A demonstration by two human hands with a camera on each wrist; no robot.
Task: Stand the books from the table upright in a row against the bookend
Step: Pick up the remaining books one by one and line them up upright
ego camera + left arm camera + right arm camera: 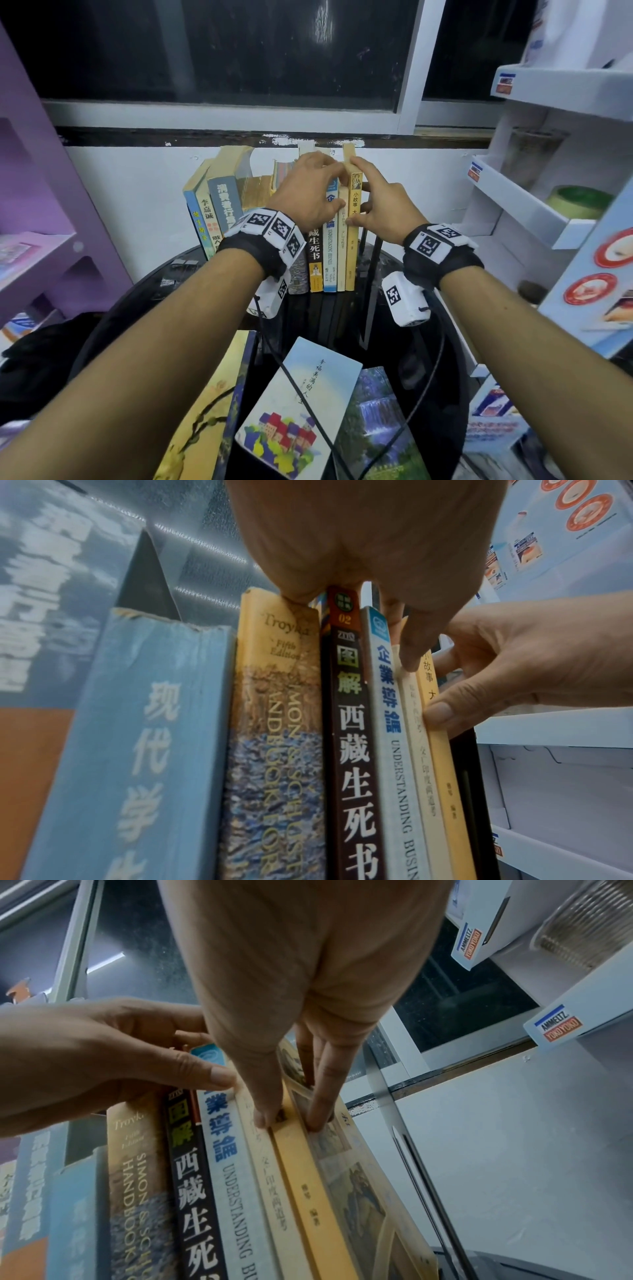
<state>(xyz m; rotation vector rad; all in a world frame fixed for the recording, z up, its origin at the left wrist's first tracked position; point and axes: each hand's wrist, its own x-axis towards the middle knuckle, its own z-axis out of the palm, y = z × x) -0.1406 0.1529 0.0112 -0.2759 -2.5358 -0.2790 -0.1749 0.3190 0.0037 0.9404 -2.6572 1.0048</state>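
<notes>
Flat books (301, 407) nearest, right hand (383, 209) pinching upright yellow book (352, 240), beside bookend (371, 253)

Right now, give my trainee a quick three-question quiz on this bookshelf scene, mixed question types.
1. True or false: the right hand pinches the yellow book at the row's right end.
2. Which spine sits directly left of the white-blue "Understanding Business" book? A) black book B) light blue book
3. Fill in: the pastel-covered book near the camera lies ____ on the table.

Key: 1 true; 2 A; 3 flat.
</notes>
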